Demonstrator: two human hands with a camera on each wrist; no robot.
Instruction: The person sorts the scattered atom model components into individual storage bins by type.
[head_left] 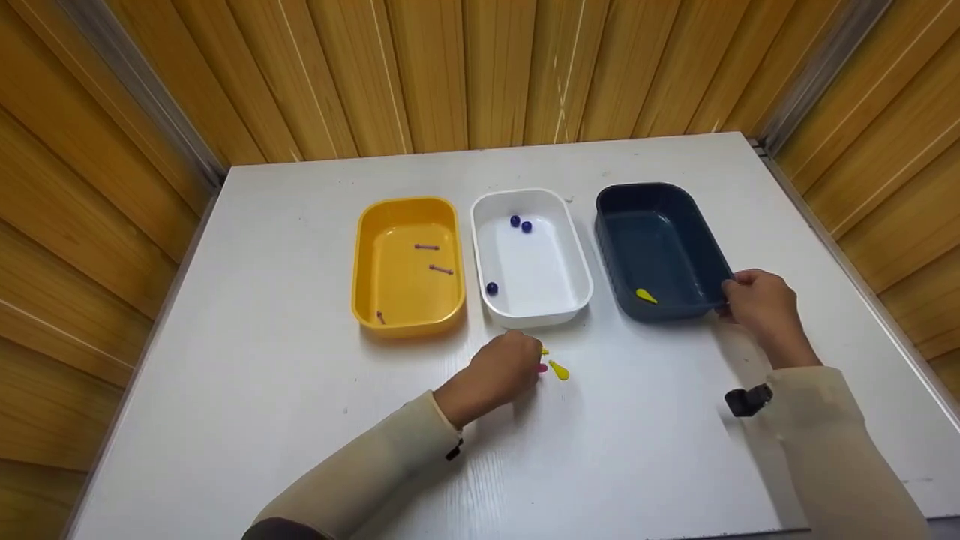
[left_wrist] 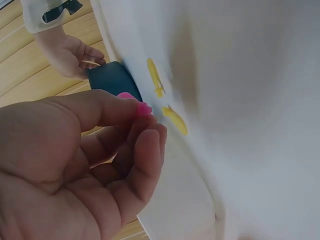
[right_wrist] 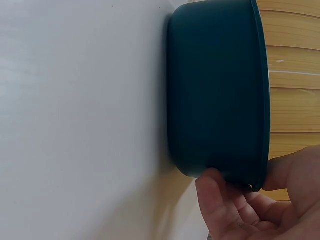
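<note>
My left hand (head_left: 499, 369) pinches a small pink piece (left_wrist: 144, 109) between thumb and index finger, low over the white table. Beside it lie two yellow teardrop-shaped pieces (head_left: 559, 370), which show more fully in the left wrist view as a pair of yellow pieces (left_wrist: 175, 120). At the right, my right hand (head_left: 763, 306) grips the near right corner of a dark blue bin (right_wrist: 215, 95), thumb at the rim and fingers against the outer wall. Inside that bin rests one yellow teardrop-shaped piece (head_left: 646, 296).
A white bin (head_left: 532, 262) with several dark blue beads (head_left: 526, 226) stands in the middle. Left of it, a yellow bin (head_left: 397, 281) contains several small purple sticks (head_left: 427, 247). Wood-panelled walls (head_left: 495, 75) enclose the table (head_left: 285, 300) at the back and sides.
</note>
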